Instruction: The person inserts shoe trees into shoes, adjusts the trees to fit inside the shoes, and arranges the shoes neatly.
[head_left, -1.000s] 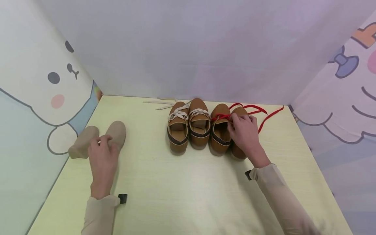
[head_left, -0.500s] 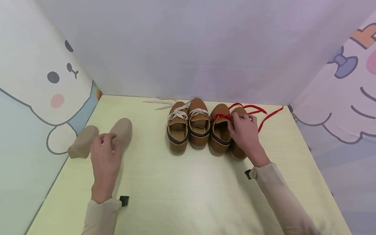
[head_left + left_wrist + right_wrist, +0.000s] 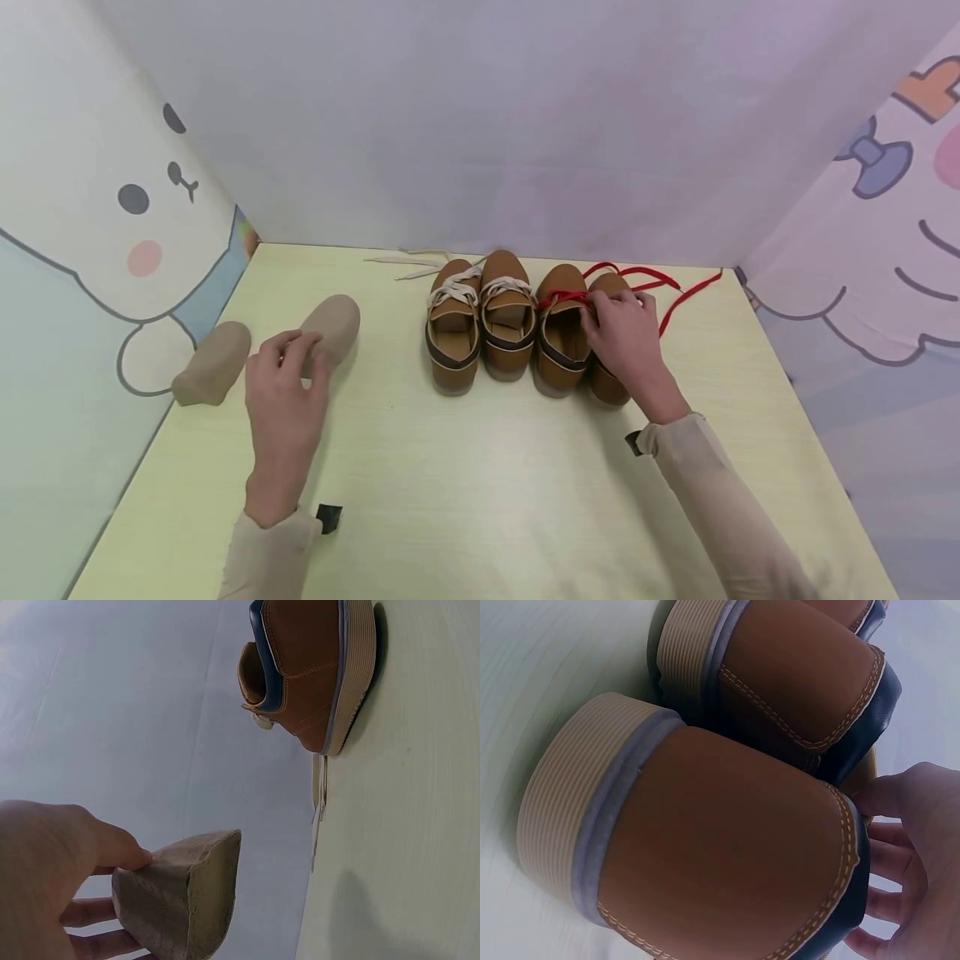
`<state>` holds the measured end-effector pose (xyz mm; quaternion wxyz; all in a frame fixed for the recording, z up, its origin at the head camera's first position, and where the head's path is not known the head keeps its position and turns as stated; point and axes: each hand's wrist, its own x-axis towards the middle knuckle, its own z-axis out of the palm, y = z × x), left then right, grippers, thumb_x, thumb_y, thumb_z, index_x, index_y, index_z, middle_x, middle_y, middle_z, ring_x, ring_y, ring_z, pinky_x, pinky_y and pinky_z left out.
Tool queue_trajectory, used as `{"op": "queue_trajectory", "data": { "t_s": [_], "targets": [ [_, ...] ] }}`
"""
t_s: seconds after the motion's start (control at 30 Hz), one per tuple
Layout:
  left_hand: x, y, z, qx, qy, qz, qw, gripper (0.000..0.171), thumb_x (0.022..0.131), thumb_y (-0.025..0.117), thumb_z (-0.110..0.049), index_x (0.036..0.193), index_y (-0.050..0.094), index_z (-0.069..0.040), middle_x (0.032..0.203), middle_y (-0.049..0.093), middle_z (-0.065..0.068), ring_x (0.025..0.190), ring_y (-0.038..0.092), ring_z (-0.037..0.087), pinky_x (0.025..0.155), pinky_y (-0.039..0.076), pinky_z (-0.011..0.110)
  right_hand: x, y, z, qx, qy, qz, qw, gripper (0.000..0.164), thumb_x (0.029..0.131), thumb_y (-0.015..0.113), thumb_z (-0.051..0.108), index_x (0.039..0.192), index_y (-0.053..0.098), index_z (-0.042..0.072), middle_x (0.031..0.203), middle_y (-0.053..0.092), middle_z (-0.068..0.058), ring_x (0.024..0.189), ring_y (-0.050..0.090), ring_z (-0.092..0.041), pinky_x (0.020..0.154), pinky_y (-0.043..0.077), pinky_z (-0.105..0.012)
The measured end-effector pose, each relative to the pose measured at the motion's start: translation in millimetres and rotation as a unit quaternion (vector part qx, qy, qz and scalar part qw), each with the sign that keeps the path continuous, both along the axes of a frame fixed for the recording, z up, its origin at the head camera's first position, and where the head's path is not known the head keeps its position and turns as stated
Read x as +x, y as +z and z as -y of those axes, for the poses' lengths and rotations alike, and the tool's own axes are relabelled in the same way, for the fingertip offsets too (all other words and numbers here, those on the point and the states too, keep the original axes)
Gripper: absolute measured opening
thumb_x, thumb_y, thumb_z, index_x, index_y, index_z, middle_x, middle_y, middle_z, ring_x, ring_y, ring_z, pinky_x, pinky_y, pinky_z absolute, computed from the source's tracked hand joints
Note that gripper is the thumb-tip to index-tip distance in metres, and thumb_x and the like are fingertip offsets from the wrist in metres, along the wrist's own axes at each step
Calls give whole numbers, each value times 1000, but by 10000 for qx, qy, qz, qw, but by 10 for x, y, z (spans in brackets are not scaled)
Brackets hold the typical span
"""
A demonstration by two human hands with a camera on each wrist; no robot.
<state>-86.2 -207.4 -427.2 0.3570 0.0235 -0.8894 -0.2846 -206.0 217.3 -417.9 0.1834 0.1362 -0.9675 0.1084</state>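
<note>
My left hand (image 3: 285, 408) pinches a beige molded shoe insert (image 3: 335, 323) between thumb and fingers. In the left wrist view, its rounded end lies in the fingers and its blunt end (image 3: 216, 896) faces away, raised off the table. A second beige insert (image 3: 213, 367) lies at the table's left edge. My right hand (image 3: 628, 342) grips the upper of the rightmost brown shoe (image 3: 609, 389) near its opening, covering much of it. Beside that stands its mate (image 3: 558, 379), a brown shoe with red laces (image 3: 564, 297).
Two brown shoes with cream laces, the left one (image 3: 453, 379) and the right one (image 3: 510, 364), stand left of the red-laced pair. Loose red lace ends (image 3: 693, 292) and cream lace ends (image 3: 405, 261) trail along the table's back edge. Fabric walls (image 3: 480, 125) enclose the table (image 3: 450, 483).
My left hand has lifted the beige insert and carried it to the right, away from the other one. My right hand stays at the rightmost shoe.
</note>
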Motion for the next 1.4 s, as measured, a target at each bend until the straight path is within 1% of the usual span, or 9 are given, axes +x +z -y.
{"op": "queue_trajectory", "data": {
  "t_s": [0.17, 0.3, 0.43, 0.63, 0.8, 0.93, 1.1, 1.4],
  "targets": [
    [-8, 25, -109, -64, -147, -254, 9995, 23, 92, 70, 2, 114, 74, -2, 120, 67, 25, 95, 56, 45, 78, 42, 53, -9, 3, 0, -3, 4, 59, 10000, 21, 101, 66, 25, 105, 73, 6, 83, 77, -15, 98, 64, -39, 100, 39, -62],
    [-14, 29, -191, -106, -254, -342, 9990, 24, 91, 72, 3, 115, 75, -3, 121, 68, 23, 95, 57, 44, 78, 45, 54, -13, 6, -2, 11, 1, 92, 10000, 21, 101, 66, 25, 105, 74, 6, 82, 77, -15, 97, 64, -39, 100, 39, -62],
    [-17, 49, -277, -209, -388, -294, 9986, 25, 92, 72, 0, 116, 75, -4, 123, 67, 23, 96, 57, 43, 79, 48, 54, -20, 11, -7, -1, -17, 128, 9999, 21, 101, 66, 25, 105, 74, 6, 83, 77, -15, 98, 64, -39, 100, 39, -62],
    [-26, 114, -413, -431, -682, -204, 9965, 22, 95, 71, -4, 117, 75, -5, 126, 67, 22, 95, 56, 41, 78, 49, 49, -38, 18, -15, -5, -28, 124, 9999, 22, 102, 65, 25, 105, 75, 6, 84, 77, -15, 98, 64, -40, 100, 39, -62],
    [-20, 159, -533, -465, -877, -192, 9949, 22, 95, 72, -5, 117, 75, -7, 126, 68, 21, 93, 57, 39, 77, 50, 47, -35, 11, -17, -37, -43, 154, 9999, 22, 102, 64, 25, 105, 75, 6, 83, 77, -15, 98, 64, -40, 100, 39, -62],
    [-5, 178, -626, -480, -1004, -97, 9937, 23, 95, 72, -6, 118, 75, -8, 127, 68, 19, 96, 59, 38, 78, 51, 46, -26, 4, -11, -57, -35, 183, 9998, 22, 102, 65, 25, 106, 75, 6, 84, 77, -15, 97, 63, -40, 101, 38, -62],
    [-7, 177, -738, -481, -1223, -134, 9912, 25, 93, 75, -6, 118, 75, -9, 127, 68, 18, 98, 60, 37, 78, 52, 45, -19, -10, -10, -88, -35, 184, 9998, 21, 101, 67, 25, 107, 75, 6, 84, 77, -15, 95, 63, -40, 101, 39, -62],
    [-14, 171, -935, -493, -1655, -338, 9844, 25, 92, 77, -8, 117, 75, -10, 126, 68, 17, 101, 61, 38, 80, 55, 46, -10, -21, -10, -157, -12, 98, 9998, 22, 101, 67, 26, 107, 76, 7, 81, 76, -14, 93, 62, -39, 97, 40, -61]
  ]
}}
